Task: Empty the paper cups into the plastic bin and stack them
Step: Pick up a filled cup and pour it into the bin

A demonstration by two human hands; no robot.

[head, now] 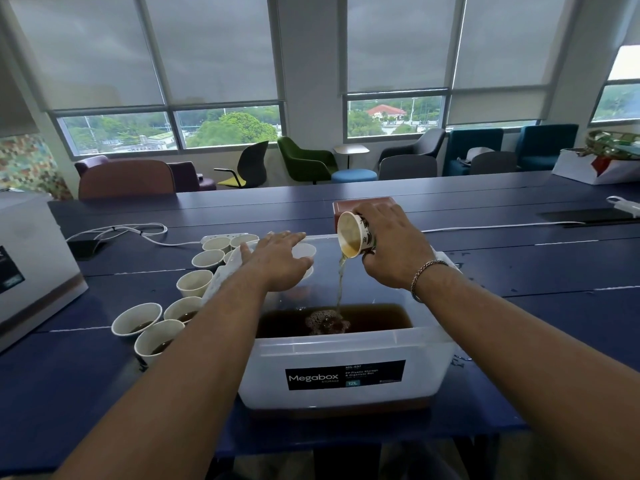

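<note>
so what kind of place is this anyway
Probably an office lounge or break area: a long dark-blue table, green, grey and teal upholstered lounge chairs along the wall, and tall windows with grey roller blinds.

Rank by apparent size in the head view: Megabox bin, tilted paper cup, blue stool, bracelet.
Largest: Megabox bin
Next: tilted paper cup and blue stool look alike; the stool sits farther off, so unranked
Smallest: bracelet
</note>
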